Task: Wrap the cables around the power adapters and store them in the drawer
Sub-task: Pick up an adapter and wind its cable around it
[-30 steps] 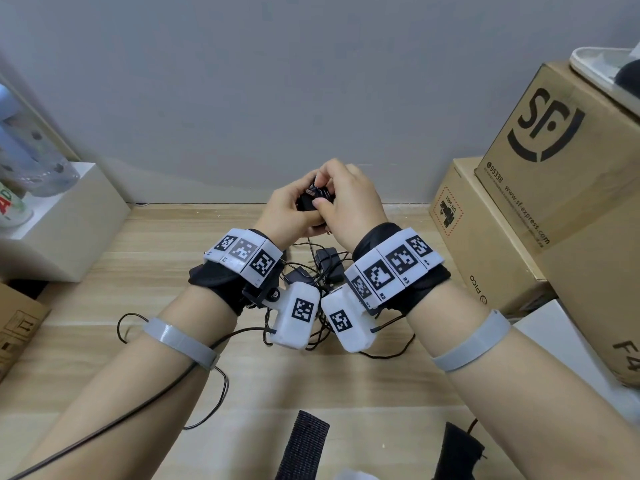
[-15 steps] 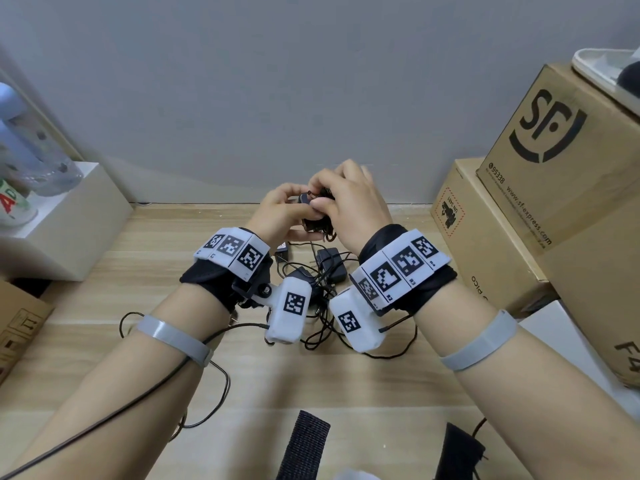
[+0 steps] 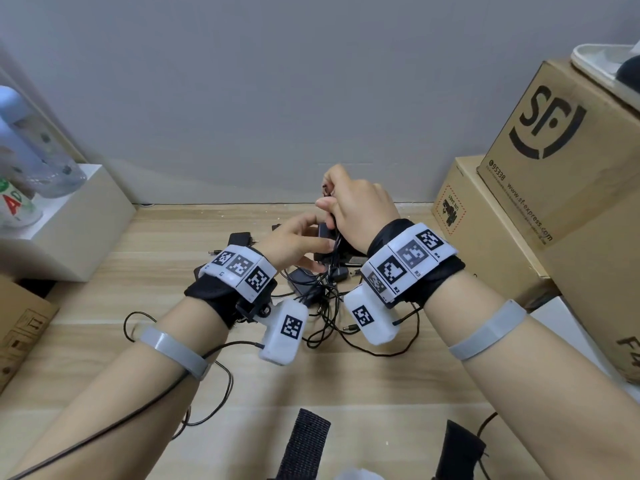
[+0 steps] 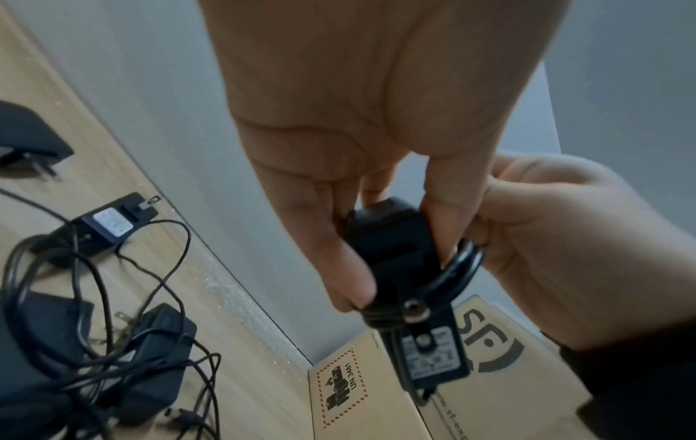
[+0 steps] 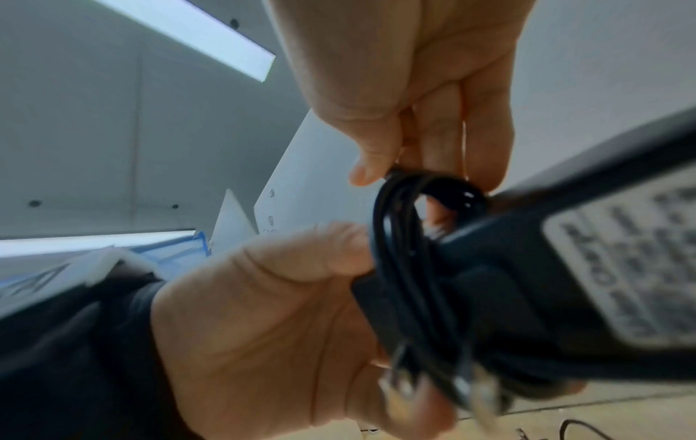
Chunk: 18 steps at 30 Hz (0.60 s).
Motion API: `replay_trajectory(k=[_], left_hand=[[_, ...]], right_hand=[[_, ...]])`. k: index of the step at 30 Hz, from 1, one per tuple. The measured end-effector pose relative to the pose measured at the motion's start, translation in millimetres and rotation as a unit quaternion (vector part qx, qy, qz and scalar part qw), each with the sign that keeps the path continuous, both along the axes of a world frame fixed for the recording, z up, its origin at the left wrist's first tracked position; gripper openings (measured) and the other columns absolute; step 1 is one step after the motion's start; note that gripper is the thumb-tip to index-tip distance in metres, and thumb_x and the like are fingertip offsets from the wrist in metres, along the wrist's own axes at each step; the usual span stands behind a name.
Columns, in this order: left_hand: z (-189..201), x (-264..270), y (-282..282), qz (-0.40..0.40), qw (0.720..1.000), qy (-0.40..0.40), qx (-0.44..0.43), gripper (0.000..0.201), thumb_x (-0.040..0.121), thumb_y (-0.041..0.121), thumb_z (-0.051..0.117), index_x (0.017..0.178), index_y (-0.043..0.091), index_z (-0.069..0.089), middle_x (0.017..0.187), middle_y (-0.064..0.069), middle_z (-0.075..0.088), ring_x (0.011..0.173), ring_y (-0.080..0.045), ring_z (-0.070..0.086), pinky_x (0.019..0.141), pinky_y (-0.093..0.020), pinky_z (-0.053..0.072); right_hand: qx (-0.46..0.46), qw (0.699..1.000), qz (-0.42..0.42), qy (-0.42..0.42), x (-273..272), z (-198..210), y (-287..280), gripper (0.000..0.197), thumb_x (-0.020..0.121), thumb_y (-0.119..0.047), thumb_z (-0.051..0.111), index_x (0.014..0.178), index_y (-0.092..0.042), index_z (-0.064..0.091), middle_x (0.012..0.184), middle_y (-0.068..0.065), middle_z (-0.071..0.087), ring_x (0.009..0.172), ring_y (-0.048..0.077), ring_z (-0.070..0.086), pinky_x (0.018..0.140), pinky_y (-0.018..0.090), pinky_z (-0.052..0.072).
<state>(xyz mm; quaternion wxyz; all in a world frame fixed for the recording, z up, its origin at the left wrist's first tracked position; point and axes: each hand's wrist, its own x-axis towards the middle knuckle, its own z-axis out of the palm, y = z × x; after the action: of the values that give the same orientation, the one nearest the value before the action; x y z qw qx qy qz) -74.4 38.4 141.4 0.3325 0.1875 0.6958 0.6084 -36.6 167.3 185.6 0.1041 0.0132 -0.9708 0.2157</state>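
Observation:
My left hand [image 3: 317,242] grips a black power adapter [image 3: 325,233] above the wooden table [image 3: 138,271]. Its thin black cable [image 3: 334,237] is partly wound round the body. My right hand [image 3: 325,190] sits just above and pinches the cable. In the left wrist view the left hand [image 4: 391,253] clamps the adapter [image 4: 433,357], and a cable loop [image 4: 465,265] runs into the right hand. In the right wrist view the right hand [image 5: 425,178] pinches that loop [image 5: 448,187] beside the adapter [image 5: 527,268]. Its metal prongs show below.
Several more black adapters [image 3: 239,239] lie in a tangle of cables [image 3: 322,306] on the table under my wrists. Stacked cardboard boxes [image 3: 561,140] stand at the right. At the left, a white block [image 3: 69,220] carries bottles [image 3: 31,150]. A grey wall is behind.
My hands were pressed together on the adapter. Now the left hand has dropped lower with it, and the right hand has lifted a little, drawing the cable up from the adapter.

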Motion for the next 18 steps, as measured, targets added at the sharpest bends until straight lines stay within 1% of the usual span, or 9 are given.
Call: replay_trajectory(k=[2,4,6,8,10,12,14,15,18], left_hand=[[-0.2,2.0,1.1,-0.024,1.0,0.016,0.003,0.024,0.087,-0.009,0.051,0.098,0.011,0.047,0.086,-0.007,0.053,0.071,-0.014,0.059,0.061,-0.025,0.058],[-0.8,2.6,1.0,-0.038,0.998,0.042,0.0,0.029,0.086,-0.012,0.05,0.091,0.015,0.046,0.085,-0.005,0.053,0.07,-0.013,0.06,0.064,-0.026,0.056],[-1.8,1.5,-0.8,-0.045,0.997,0.055,-0.001,0.032,0.085,-0.013,0.05,0.09,0.018,0.045,0.084,-0.001,0.053,0.067,-0.007,0.06,0.064,-0.025,0.056],[-1.9,1.0,-4.0,-0.043,0.998,0.052,0.001,0.032,0.084,-0.009,0.055,0.094,0.021,0.047,0.083,0.001,0.056,0.066,-0.007,0.06,0.062,-0.024,0.054],[-3.4,0.6,-6.7,0.001,0.999,0.035,0.015,0.033,0.083,-0.006,0.057,0.099,0.022,0.05,0.081,0.0,0.058,0.06,-0.006,0.06,0.056,-0.02,0.05],[-8.5,1.3,-7.5,0.088,0.995,-0.017,0.053,0.033,0.078,0.0,0.063,0.102,0.02,0.051,0.076,-0.002,0.058,0.053,-0.005,0.057,0.049,-0.018,0.046],[-16.2,2.8,-6.7,0.163,0.98,-0.074,0.086,0.036,0.067,0.013,0.066,0.1,0.016,0.052,0.072,0.001,0.057,0.053,-0.007,0.055,0.047,-0.019,0.044],[-21.4,3.7,-6.3,0.184,0.975,-0.09,0.089,0.036,0.066,0.017,0.067,0.098,0.014,0.052,0.073,0.002,0.057,0.055,-0.007,0.056,0.048,-0.019,0.044],[-33.6,11.4,-7.1,0.214,0.97,-0.084,0.078,0.01,0.083,0.025,0.064,0.088,0.017,0.059,0.075,0.006,0.06,0.067,-0.006,0.06,0.057,-0.02,0.047]], right_hand=[[-0.017,0.999,-0.022,-0.019,-1.7,-3.1,3.1,0.016,0.092,-0.028,0.047,0.103,-0.017,0.043,0.09,0.001,0.07,0.092,0.032,0.059,0.079,0.036,0.04],[-0.05,0.997,-0.041,-0.03,-3.8,-7.9,6.1,0.011,0.091,-0.029,0.048,0.097,-0.021,0.043,0.085,0.001,0.071,0.093,0.029,0.059,0.082,0.036,0.042],[-0.092,0.994,-0.053,-0.034,-5.8,-12.4,7.2,0.009,0.091,-0.03,0.047,0.091,-0.023,0.041,0.074,-0.003,0.071,0.091,0.026,0.061,0.084,0.037,0.044],[-0.165,0.984,-0.057,-0.032,-7.2,-15.4,7.4,0.01,0.09,-0.028,0.05,0.085,-0.025,0.042,0.069,-0.003,0.07,0.083,0.021,0.063,0.083,0.039,0.047],[-0.257,0.965,-0.058,-0.016,-6.1,-17.2,8.6,0.018,0.088,-0.024,0.054,0.078,-0.027,0.04,0.067,-0.001,0.068,0.065,0.009,0.061,0.074,0.037,0.049],[-0.323,0.945,-0.058,-0.005,-2.3,-19.2,9.1,0.018,0.089,-0.018,0.054,0.083,-0.026,0.039,0.063,-0.004,0.064,0.053,0.002,0.054,0.063,0.032,0.046],[-0.342,0.938,-0.062,-0.003,1.3,-22.4,7.6,0.021,0.088,-0.014,0.054,0.096,-0.023,0.037,0.063,-0.005,0.061,0.06,0.01,0.054,0.059,0.028,0.042],[-0.337,0.94,-0.061,-0.007,3.4,-24.6,6.3,0.023,0.088,-0.013,0.054,0.101,-0.023,0.038,0.065,-0.005,0.061,0.061,0.012,0.053,0.059,0.028,0.041],[-0.293,0.954,-0.051,-0.026,8.0,-34.3,0.8,0.023,0.088,-0.015,0.054,0.11,-0.022,0.05,0.072,-0.009,0.054,0.07,0.013,0.05,0.066,0.025,0.038]])
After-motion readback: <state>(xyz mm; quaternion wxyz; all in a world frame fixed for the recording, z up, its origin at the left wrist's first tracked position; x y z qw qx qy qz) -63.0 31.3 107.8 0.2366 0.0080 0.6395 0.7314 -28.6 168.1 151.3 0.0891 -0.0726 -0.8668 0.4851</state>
